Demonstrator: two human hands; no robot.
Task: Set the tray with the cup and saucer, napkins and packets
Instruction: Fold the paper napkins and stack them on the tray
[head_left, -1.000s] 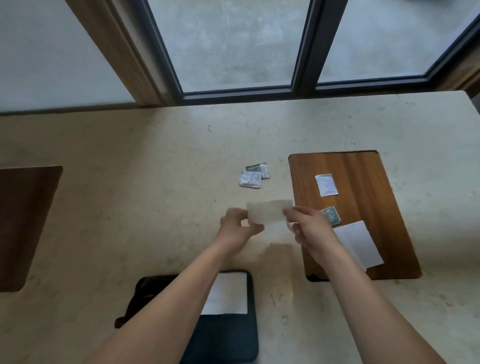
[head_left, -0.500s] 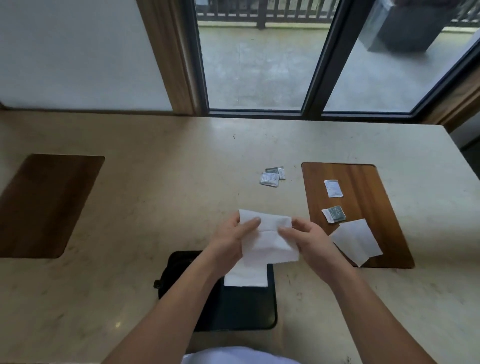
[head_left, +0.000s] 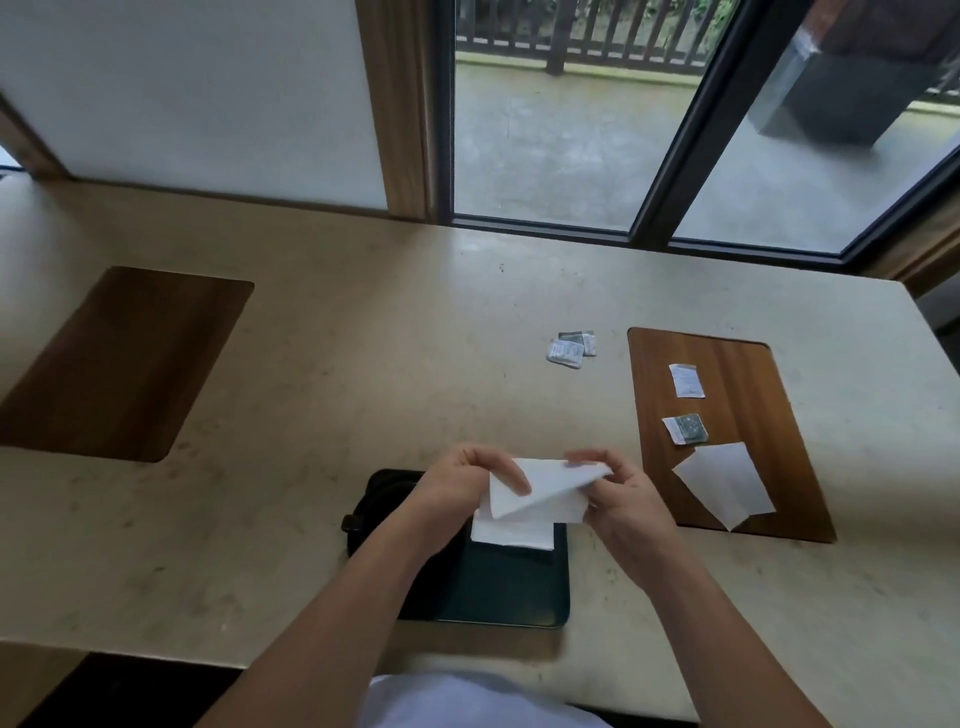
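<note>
- Napkin (head_left: 540, 493): white, held between my hands above the far end of the dark tray (head_left: 509, 587), one corner folded over on a diagonal.
- My left hand (head_left: 462, 486) is closed on its left edge, thumb on top.
- My right hand (head_left: 618, 493) pinches the upper right corner.
- Half a second ago the napkin hung flatter; now the fold is creased over.
- A second napkin (head_left: 511, 535) lies on the tray beneath.
- On the wooden board (head_left: 748, 374) to my right lie a folded napkin (head_left: 724, 483) and two packets (head_left: 685, 428); more packets (head_left: 571, 349) sit on the table (head_left: 363, 364).
</note>
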